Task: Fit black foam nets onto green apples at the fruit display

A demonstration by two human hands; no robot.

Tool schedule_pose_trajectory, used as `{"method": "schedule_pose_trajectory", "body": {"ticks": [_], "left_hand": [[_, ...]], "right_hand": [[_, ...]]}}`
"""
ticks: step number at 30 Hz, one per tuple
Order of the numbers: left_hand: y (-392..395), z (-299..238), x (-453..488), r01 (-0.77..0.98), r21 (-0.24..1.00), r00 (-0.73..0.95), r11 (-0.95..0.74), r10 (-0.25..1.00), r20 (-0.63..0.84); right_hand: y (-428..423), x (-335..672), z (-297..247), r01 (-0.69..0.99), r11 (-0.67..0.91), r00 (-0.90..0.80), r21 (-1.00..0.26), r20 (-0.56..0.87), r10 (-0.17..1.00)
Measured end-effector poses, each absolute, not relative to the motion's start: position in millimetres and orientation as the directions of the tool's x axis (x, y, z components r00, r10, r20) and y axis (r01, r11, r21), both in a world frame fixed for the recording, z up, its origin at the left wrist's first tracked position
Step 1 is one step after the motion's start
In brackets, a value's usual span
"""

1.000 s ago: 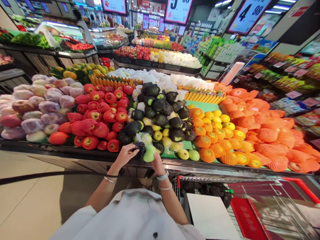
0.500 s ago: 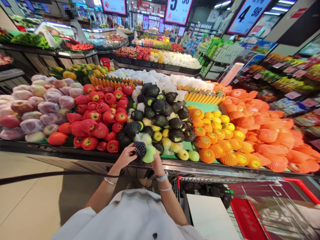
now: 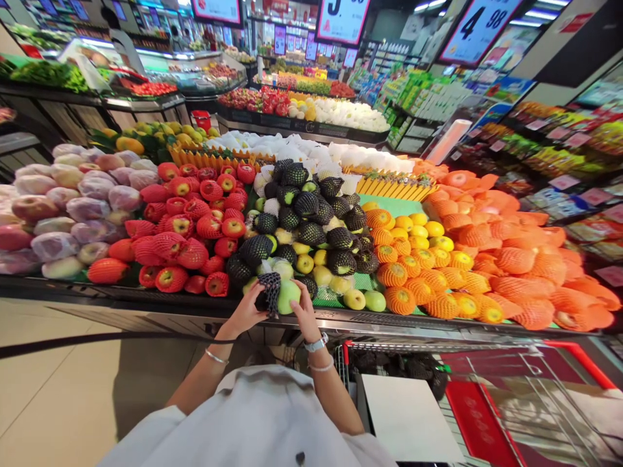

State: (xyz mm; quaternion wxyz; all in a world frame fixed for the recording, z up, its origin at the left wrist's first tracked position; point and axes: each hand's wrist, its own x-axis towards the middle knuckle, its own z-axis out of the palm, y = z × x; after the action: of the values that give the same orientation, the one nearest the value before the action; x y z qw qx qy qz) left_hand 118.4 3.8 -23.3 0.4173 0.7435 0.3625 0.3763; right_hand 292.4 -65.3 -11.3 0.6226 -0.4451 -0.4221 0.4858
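Between my hands, over the front edge of the fruit stand, is a round green fruit (image 3: 289,296), apple-like but of a kind I cannot make sure of. My right hand (image 3: 306,316) grips it from the right with thumb and fingers. My left hand (image 3: 249,310) is closed on a black foam net sleeve (image 3: 269,293), which touches the fruit's left side. Just behind lies a heap of fruit in black net sleeves (image 3: 311,233). Two bare green fruits, one of them a green fruit (image 3: 374,301), lie to the right along the edge.
Red-netted apples (image 3: 180,227) and wrapped pale fruit (image 3: 92,207) fill the stand's left. Orange-netted fruit (image 3: 525,279) covers the right. A shopping cart (image 3: 487,402) with a white box (image 3: 411,418) stands close on my right. A black strap (image 3: 121,337) crosses at left.
The net sleeve and the green fruit have shifted slightly, and the sleeve now lies closer against the fruit's left side. My left hand has moved a little inward. The view has shifted slightly.
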Motion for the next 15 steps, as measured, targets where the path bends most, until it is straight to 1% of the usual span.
{"method": "schedule_pose_trajectory", "body": {"ticks": [4, 7, 9, 11, 12, 13, 15], "left_hand": [[-4.0, -9.8, 124.5, 0.219, 0.884, 0.448, -0.413, 0.848, 0.285], [-7.0, -8.6, 129.2, 0.147, 0.930, 0.427, -0.335, 0.870, 0.246], [-8.0, -17.2, 133.0, 0.034, 0.977, 0.390, -0.209, 0.903, 0.180], [-8.9, -32.8, 137.3, -0.166, 0.986, 0.320, -0.014, 0.945, 0.067], [-9.3, -42.1, 139.3, -0.285, 0.954, 0.287, 0.098, 0.958, -0.013], [-9.5, -51.3, 140.9, -0.397, 0.894, 0.268, 0.205, 0.958, -0.101], [-9.3, -67.1, 142.2, -0.550, 0.748, 0.291, 0.371, 0.925, -0.244]], "right_hand": [[-63.5, 297.6, -1.8, -0.067, 0.209, 0.102, -0.976, 0.202, 0.974], [-62.0, 304.1, 5.3, 0.090, 0.229, 0.047, -0.969, 0.234, 0.971], [-62.0, 307.5, 9.7, 0.167, 0.210, 0.021, -0.963, 0.216, 0.976], [-61.9, 309.0, 12.8, 0.173, 0.185, 0.008, -0.967, 0.189, 0.982], [-61.4, 309.1, 13.4, 0.143, 0.167, 0.005, -0.975, 0.170, 0.985], [-60.4, 308.9, 13.1, 0.098, 0.147, 0.018, -0.984, 0.150, 0.989], [-57.2, 308.0, 9.2, -0.004, 0.107, 0.095, -0.994, 0.106, 0.990]]}}
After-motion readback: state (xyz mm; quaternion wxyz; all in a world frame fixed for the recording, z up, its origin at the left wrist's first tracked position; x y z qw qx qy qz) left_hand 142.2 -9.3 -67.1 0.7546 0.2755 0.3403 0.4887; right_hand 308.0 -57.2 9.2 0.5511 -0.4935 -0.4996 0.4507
